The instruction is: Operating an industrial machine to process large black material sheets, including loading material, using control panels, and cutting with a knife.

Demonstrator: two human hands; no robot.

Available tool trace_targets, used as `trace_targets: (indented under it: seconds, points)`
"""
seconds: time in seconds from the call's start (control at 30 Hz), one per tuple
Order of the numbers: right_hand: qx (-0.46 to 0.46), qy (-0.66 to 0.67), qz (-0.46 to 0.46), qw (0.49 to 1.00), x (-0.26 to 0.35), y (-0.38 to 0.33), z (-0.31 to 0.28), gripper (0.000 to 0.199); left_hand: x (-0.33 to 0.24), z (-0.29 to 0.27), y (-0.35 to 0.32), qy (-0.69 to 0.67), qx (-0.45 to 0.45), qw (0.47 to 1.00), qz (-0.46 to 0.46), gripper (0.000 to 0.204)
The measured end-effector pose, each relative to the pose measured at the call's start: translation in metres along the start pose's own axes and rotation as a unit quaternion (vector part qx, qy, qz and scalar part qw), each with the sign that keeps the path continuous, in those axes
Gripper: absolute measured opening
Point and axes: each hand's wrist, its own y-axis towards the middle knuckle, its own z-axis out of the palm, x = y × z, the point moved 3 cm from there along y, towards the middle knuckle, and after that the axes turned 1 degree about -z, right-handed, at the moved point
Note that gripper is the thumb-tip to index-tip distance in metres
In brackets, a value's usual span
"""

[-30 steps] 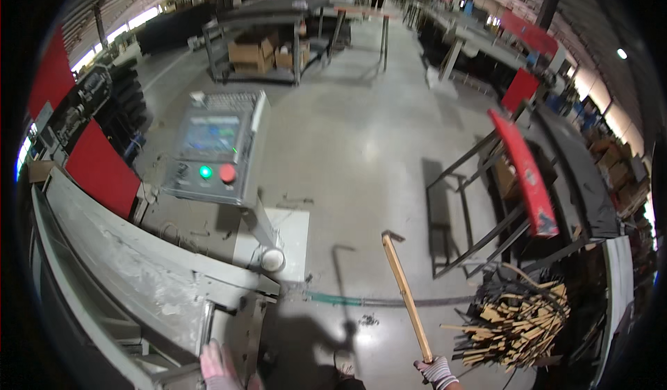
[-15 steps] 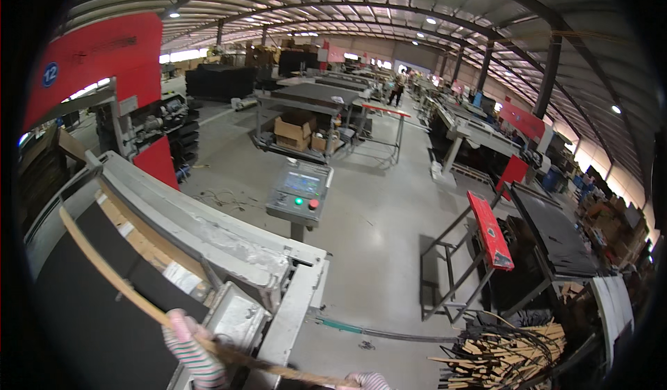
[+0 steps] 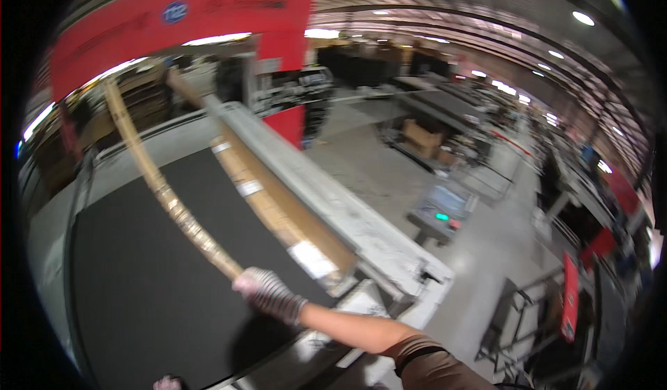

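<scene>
A long, narrow tan strip (image 3: 163,192), with shiny patches along its middle, slants up and away to the left over the machine bed. My right hand (image 3: 267,293), in a striped glove, is closed around its near end. Beneath the strip lies a flat black sheet or surface (image 3: 139,272). Only a small part of my left hand (image 3: 167,383) shows at the bottom edge, with its fingers cut off by the frame. Right of the strip, a long cardboard box (image 3: 267,213) with white labels lies along the machine's pale rail (image 3: 333,213).
A red overhead panel (image 3: 229,21) spans the machine's far end. Beyond the rail stands a control box (image 3: 441,213) with a lit green button. A red-topped metal stand (image 3: 570,299) is on the right, and a table with cartons (image 3: 420,136) stands farther back.
The view has swung left. The strip, earlier held by both hands low in the picture, now extends from my right hand alone over the bed. My left hand has come off it.
</scene>
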Motion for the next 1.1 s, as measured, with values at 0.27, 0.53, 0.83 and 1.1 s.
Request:
trace_targets:
  seconds: [0.27,0.53,0.83,1.1]
  points:
    - [-0.041,0.127,0.305,0.943,-0.078,0.163,0.077,0.034,0.060,0.069,0.019,-0.092,-0.195,0.976,-0.022,0.034]
    - [0.001,0.120,0.414,0.902,-0.138,0.093,0.054,0.036,0.081,0.069,0.012,-0.080,-0.228,0.969,0.057,0.060]
    - [-0.068,0.135,0.459,0.875,-0.155,0.150,0.067,0.045,0.186,0.119,0.027,-0.084,-0.203,0.960,0.176,0.050]
    - [-0.158,-0.024,0.284,0.946,-0.281,0.194,-0.075,0.053,0.141,0.049,0.025,-0.142,-0.253,0.943,0.165,0.058]
